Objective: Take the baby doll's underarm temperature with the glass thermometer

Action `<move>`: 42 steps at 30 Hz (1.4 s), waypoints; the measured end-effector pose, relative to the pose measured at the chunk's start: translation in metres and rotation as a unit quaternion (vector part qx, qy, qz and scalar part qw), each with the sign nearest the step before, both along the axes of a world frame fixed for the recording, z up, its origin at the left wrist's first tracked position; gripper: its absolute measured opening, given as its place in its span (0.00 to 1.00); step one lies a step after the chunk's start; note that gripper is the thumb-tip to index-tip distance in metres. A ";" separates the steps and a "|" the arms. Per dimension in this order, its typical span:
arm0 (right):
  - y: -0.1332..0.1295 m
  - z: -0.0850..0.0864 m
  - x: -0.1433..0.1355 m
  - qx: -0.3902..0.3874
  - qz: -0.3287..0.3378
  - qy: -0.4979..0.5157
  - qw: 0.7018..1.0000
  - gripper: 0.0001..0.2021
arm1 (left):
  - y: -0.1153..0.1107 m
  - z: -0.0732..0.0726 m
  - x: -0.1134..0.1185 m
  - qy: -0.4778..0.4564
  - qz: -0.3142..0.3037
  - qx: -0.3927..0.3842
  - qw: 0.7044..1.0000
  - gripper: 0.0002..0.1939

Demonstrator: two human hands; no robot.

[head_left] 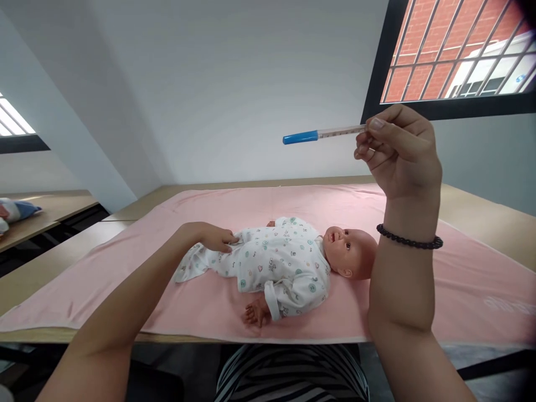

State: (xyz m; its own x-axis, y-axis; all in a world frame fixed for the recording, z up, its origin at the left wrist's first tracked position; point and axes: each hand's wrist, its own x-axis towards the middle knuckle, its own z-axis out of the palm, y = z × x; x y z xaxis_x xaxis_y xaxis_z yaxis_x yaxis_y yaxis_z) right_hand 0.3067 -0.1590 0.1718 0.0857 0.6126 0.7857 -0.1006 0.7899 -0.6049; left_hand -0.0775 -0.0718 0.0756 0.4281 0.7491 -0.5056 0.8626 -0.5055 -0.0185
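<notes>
Thermometer (324, 134), slim, clear and blue-ended, was pinched near-level above the white-clothed baby doll (268, 254) by the right hand (405, 153), pointed footward from its fingertips, while the doll's legs were touched by the left hand (213, 237), grip unclear.

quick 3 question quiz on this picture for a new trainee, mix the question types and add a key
1. What does the right hand hold? a) a spoon b) a slim blue-ended tube with markings c) a bottle
2. True or false: the doll lies on its back on the pink cloth.
3. Fill in: the black bracelet is on the ____ wrist.

Key: 1 b; 2 true; 3 right.
</notes>
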 end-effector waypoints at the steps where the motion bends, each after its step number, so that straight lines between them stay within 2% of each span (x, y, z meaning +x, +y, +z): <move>1: 0.000 0.000 -0.001 0.002 -0.007 -0.002 1.000 0.06 | -0.005 -0.005 -0.007 0.000 0.014 -0.026 1.000 0.36; 3: 0.001 0.000 -0.002 -0.003 -0.024 -0.007 1.000 0.05 | -0.012 -0.012 -0.021 -0.022 0.035 -0.067 0.997 0.42; 5: 0.002 0.000 -0.004 -0.013 -0.038 -0.014 0.999 0.05 | -0.017 -0.013 -0.031 -0.052 0.034 -0.080 0.995 0.44; 9: 0.004 -0.001 -0.003 -0.017 -0.046 -0.019 0.999 0.05 | -0.019 -0.009 -0.038 -0.132 -0.017 -0.090 0.987 0.33; 11: 0.004 -0.001 -0.002 -0.021 -0.045 -0.012 0.999 0.05 | -0.019 -0.008 -0.038 -0.152 -0.023 -0.095 0.984 0.31; 17: 0.007 -0.001 0.001 -0.026 -0.030 0.010 0.999 0.06 | -0.019 -0.013 -0.032 -0.112 -0.027 -0.119 0.986 0.41; 20: 0.011 -0.002 0.001 -0.027 -0.013 0.011 0.999 0.06 | -0.018 -0.016 -0.034 -0.080 -0.038 -0.109 0.990 0.38; 25: 0.018 -0.004 0.004 -0.031 -0.009 0.003 0.999 0.06 | -0.020 -0.017 -0.033 -0.088 -0.038 -0.115 0.989 0.34; 27: 0.019 -0.004 0.004 -0.028 -0.007 0.003 1.000 0.05 | -0.027 -0.018 -0.028 -0.065 -0.030 -0.124 0.990 0.36; 31: 0.017 -0.003 0.005 -0.017 -0.012 0.004 1.000 0.05 | -0.045 -0.018 -0.018 -0.023 0.012 -0.049 0.998 0.55; 33: 0.014 -0.001 0.007 -0.020 -0.004 0.013 1.000 0.05 | -0.048 -0.012 -0.019 -0.031 0.011 -0.040 0.999 0.55; 36: 0.005 0.001 0.013 -0.044 0.032 0.036 0.998 0.05 | -0.037 0.004 -0.037 -0.089 -0.023 -0.081 0.992 0.44; 37: 0.002 0.002 0.014 -0.052 0.038 0.037 0.997 0.05 | -0.030 0.008 -0.047 -0.112 -0.020 -0.076 0.991 0.45; 39: -0.003 0.003 0.014 -0.058 0.014 0.022 0.998 0.05 | -0.015 0.010 -0.069 -0.137 0.032 -0.018 0.990 0.44; 41: -0.008 0.005 0.010 -0.050 -0.032 0.003 0.998 0.06 | -0.002 0.002 -0.087 -0.128 0.097 0.018 0.987 0.44; 42: -0.010 0.005 0.007 -0.039 -0.049 0.002 0.998 0.06 | 0.002 -0.004 -0.094 -0.122 0.115 0.012 0.986 0.43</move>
State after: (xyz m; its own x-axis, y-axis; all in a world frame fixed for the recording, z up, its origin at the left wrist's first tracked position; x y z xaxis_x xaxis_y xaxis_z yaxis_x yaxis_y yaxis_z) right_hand 0.3137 -0.1687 0.1768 0.1514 0.6605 0.7354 -0.0287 0.7466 -0.6647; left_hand -0.1713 -0.0693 0.0719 0.3518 0.8516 -0.3886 0.9347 -0.2974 0.1945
